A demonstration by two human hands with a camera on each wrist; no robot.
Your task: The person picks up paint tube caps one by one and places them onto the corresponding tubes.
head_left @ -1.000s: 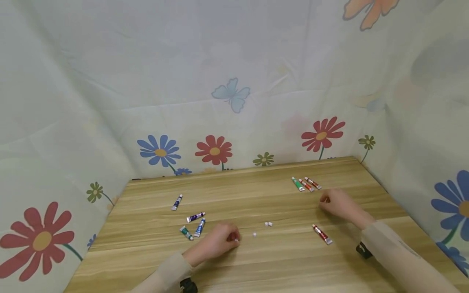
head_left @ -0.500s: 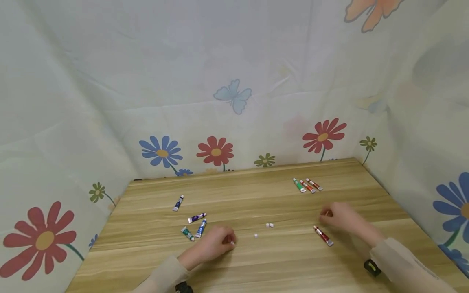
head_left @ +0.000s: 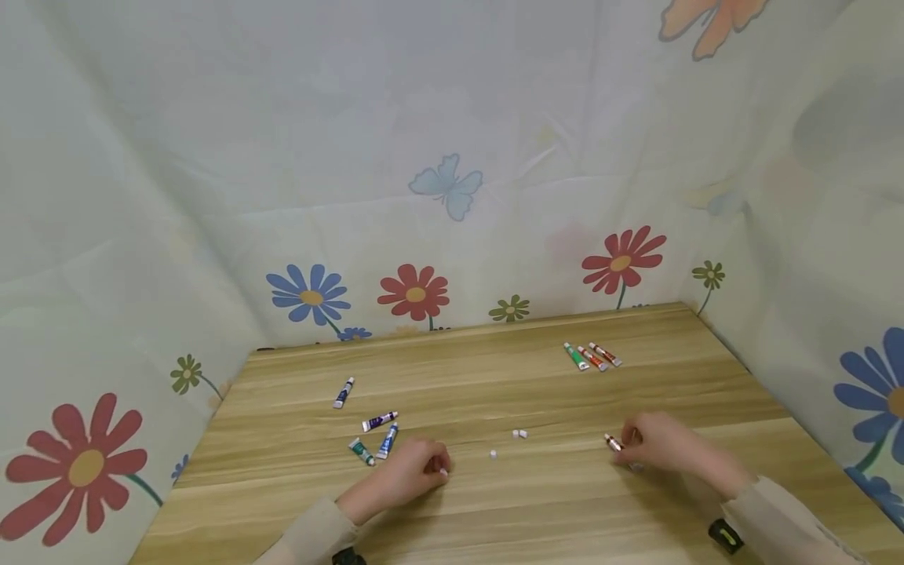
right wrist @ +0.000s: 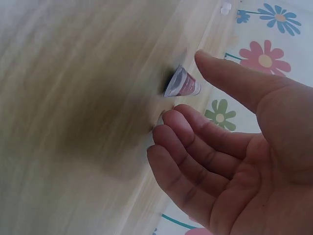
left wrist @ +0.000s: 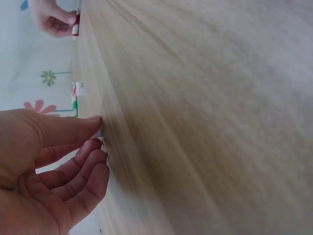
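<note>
In the head view my left hand [head_left: 406, 475] is low over the wooden table. Its thumb and index finger pinch a small white piece [left wrist: 100, 132], mostly hidden by the fingertips. My right hand [head_left: 660, 443] is at a red paint tube [head_left: 613, 442] on the right of the table and partly covers it. In the right wrist view, the tube's crimped silver end lies between the thumb and the curved fingers [right wrist: 178, 147], with gaps visible. Several small white cap-like pieces lie between the hands, one [head_left: 493, 453] nearer me and a pair [head_left: 520, 434] beyond.
Left of my left hand lie a teal paint tube [head_left: 361, 451], a blue one [head_left: 387, 441], a purple one [head_left: 380, 421] and a dark blue one [head_left: 343, 392]. Green [head_left: 576, 356], orange-red [head_left: 592, 359] and brown-red [head_left: 605, 355] tubes line up at the back right. A flowered cloth [head_left: 452, 259] hangs behind.
My right hand has come down toward me from beside the back-right tubes to the red paint tube. My left hand has drawn slightly left and still pinches the white piece.
</note>
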